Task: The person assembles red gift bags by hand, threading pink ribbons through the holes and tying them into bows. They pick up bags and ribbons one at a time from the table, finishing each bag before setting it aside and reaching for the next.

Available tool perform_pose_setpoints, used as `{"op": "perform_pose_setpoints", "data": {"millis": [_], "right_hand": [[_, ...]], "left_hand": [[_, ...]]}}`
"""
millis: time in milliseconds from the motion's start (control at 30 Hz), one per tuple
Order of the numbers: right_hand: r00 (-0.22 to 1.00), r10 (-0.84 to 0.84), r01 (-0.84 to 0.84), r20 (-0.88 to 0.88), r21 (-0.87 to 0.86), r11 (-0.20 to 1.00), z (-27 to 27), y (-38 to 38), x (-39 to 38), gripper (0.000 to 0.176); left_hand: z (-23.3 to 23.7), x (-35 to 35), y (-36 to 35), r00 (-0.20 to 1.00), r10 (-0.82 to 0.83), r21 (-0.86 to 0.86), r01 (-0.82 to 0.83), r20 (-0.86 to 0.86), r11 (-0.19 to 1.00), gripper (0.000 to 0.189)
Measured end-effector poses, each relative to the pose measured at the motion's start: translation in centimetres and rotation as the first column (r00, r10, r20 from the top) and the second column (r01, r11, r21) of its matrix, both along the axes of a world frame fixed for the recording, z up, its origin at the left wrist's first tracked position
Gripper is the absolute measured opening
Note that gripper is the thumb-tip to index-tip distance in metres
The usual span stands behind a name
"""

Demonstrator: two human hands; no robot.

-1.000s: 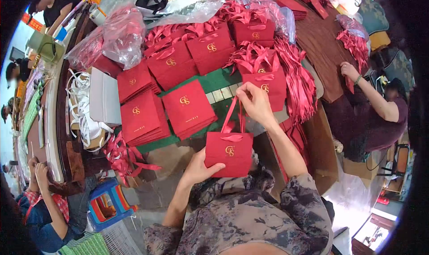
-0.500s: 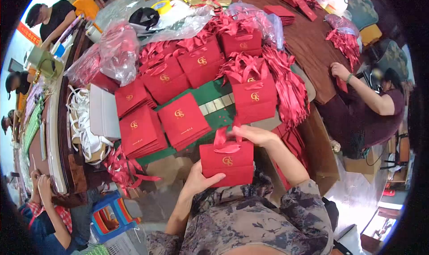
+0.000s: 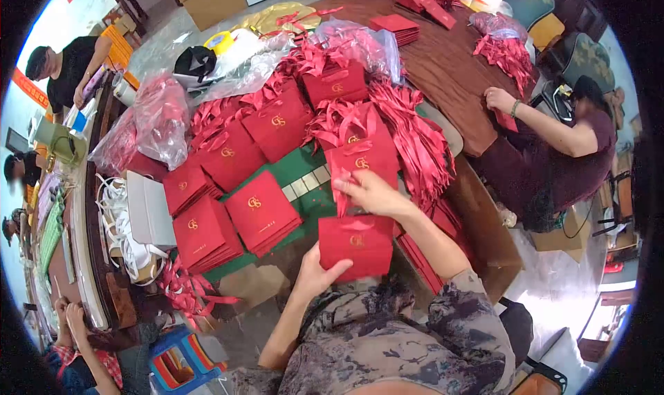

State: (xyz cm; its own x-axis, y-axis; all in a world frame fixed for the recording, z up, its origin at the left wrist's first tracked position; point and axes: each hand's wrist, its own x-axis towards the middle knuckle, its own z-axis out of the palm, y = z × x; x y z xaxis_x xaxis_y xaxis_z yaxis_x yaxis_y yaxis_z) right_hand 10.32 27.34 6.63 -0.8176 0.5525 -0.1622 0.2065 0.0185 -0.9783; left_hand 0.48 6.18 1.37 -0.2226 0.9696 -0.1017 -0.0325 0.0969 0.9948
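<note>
A small red paper gift bag (image 3: 366, 251) with a gold logo is tilted in front of my torso. My left hand (image 3: 317, 274) grips its lower left side, the thumb lying across the front. Above the bag's top edge, my right hand (image 3: 377, 191) has its fingers closed on a red ribbon (image 3: 341, 200) that hangs down toward the bag. Directly beyond that hand stands a finished-looking stack of red bags with ribbon handles (image 3: 363, 158). Flat red bags lie in two piles on the green surface, the closer-in one (image 3: 263, 212) left of my right hand.
Loose red ribbons (image 3: 415, 142) hang in a thick bundle at the right. An open cardboard box (image 3: 494, 232) stands below it. Plastic-wrapped ribbons (image 3: 162, 118) and a box of white straps (image 3: 131, 229) are at the left. A person (image 3: 574, 139) works at the brown-covered table.
My right hand has moved up and left with the ribbon, its fingers now curled. The bag stays in my left hand, tipped slightly differently. The whole view has shifted.
</note>
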Motion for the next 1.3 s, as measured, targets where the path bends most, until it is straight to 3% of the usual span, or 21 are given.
{"op": "perform_pose_setpoints", "data": {"millis": [67, 100, 133, 200, 267, 300, 367, 400, 467, 500, 567, 700, 800, 833, 867, 933, 1100, 1200, 1300], "right_hand": [[0.996, -0.077, 0.088, -0.049, 0.284, 0.955, -0.1, 2.2, -0.2, 0.041], [0.995, -0.085, 0.095, -0.045, 0.324, 0.941, 0.2, 3.4, -0.3, 0.042], [0.995, -0.094, 0.102, -0.04, 0.362, 0.926, 1.1, 4.5, -0.6, 0.043], [0.987, -0.156, 0.146, -0.023, 0.515, 0.844, 1.5, 6.2, -0.4, 0.044], [0.976, -0.159, 0.215, -0.146, 0.72, 0.659, 1.4, 6.5, 0.5, 0.044], [0.976, -0.161, 0.217, -0.147, 0.72, 0.659, 1.4, 6.1, 1.0, 0.044], [0.893, -0.341, 0.427, -0.295, 0.794, 0.432, 1.4, 4.5, 2.5, 0.054], [0.877, -0.407, 0.43, -0.255, 0.795, 0.429, 0.3, 3.6, 3.5, 0.057], [0.842, -0.526, 0.438, -0.118, 0.719, 0.541, -1.3, 0.5, 5.4, 0.056], [0.831, -0.544, 0.449, -0.12, 0.722, 0.526, -2.8, -1.3, 6.0, 0.057], [0.825, -0.555, 0.434, -0.11, 0.751, 0.497, -6.6, -4.1, 7.0, 0.06], [0.797, -0.603, 0.393, -0.046, 0.796, 0.46, -9.7, -5.5, 7.2, 0.066], [0.782, -0.622, 0.396, -0.048, 0.809, 0.435, -9.6, -3.9, 6.5, 0.064], [0.776, -0.629, 0.409, -0.047, 0.796, 0.446, -9.7, -3.3, 6.3, 0.063], [0.773, -0.633, 0.412, -0.047, 0.796, 0.443, -9.7, -2.8, 6.1, 0.063], [0.783, -0.614, 0.436, -0.101, 0.793, 0.425, -9.8, -2.3, 6.0, 0.061], [0.788, -0.583, 0.522, -0.199, 0.718, 0.461, -10.3, -3.0, 8.0, 0.047], [0.692, -0.678, 0.644, -0.247, 0.636, 0.425, -9.7, -3.7, 9.6, 0.026], [0.621, -0.739, 0.617, -0.261, 0.744, 0.255, -10.0, -2.7, 11.6, 0.022]], "left_hand": [[-0.7, 0.1, 2.6, 0.998, 0.05, 0.089, -0.053, 0.035, 0.995, 0.053], [0.6, 0.3, 4.1, 0.994, 0.107, 0.086, -0.104, -0.038, 0.991, 0.054], [-0.1, 0.5, 5.5, 0.994, 0.103, 0.088, -0.099, -0.04, 0.991, 0.054], [-2.9, 0.9, 8.3, 0.953, 0.245, 0.151, -0.22, -0.177, 0.964, 0.056], [-3.2, 2.1, 9.9, 0.937, 0.305, 0.183, -0.274, -0.169, 0.944, 0.056], [-2.8, 2.5, 10.2, 0.912, 0.354, 0.153, -0.327, -0.209, 0.933, 0.054], [-3.5, 2.9, 10.8, 0.87, 0.425, 0.13, -0.405, -0.249, 0.905, 0.052], [-3.7, 3.0, 10.9, 0.872, 0.422, 0.126, -0.403, -0.247, 0.907, 0.052], [-4.1, 3.1, 11.1, 0.794, 0.472, 0.175, -0.439, -0.384, 0.881, 0.057], [-4.2, 3.1, 11.2, 0.797, 0.468, 0.17, -0.437, -0.383, 0.883, 0.057], [-4.3, 3.2, 11.4, 0.671, 0.472, 0.155, -0.477, -0.572, 0.865, 0.065], [-4.4, 3.2, 11.2, 0.61, 0.508, 0.275, -0.438, -0.608, 0.856, 0.086], [-3.4, 3.5, 10.3, 0.684, 0.531, 0.217, -0.495, -0.5, 0.842, 0.091], [-3.5, 3.5, 10.2, 0.606, 0.566, 0.343, -0.453, -0.559, 0.823, 0.089], [-3.6, 3.4, 10.3, 0.609, 0.563, 0.343, -0.448, -0.559, 0.826, 0.089], [-3.7, 3.2, 10.3, 0.494, 0.5, 0.392, -0.312, -0.712, 0.866, 0.085], [-4.6, 3.8, 10.2, 0.527, 0.465, 0.365, -0.288, -0.712, 0.885, 0.078], [-5.0, 4.1, 9.8, 0.501, 0.439, 0.357, -0.256, -0.746, 0.898, 0.075], [-5.1, 4.3, 9.7, 0.494, 0.442, 0.354, -0.267, -0.749, 0.897, 0.074]]}}
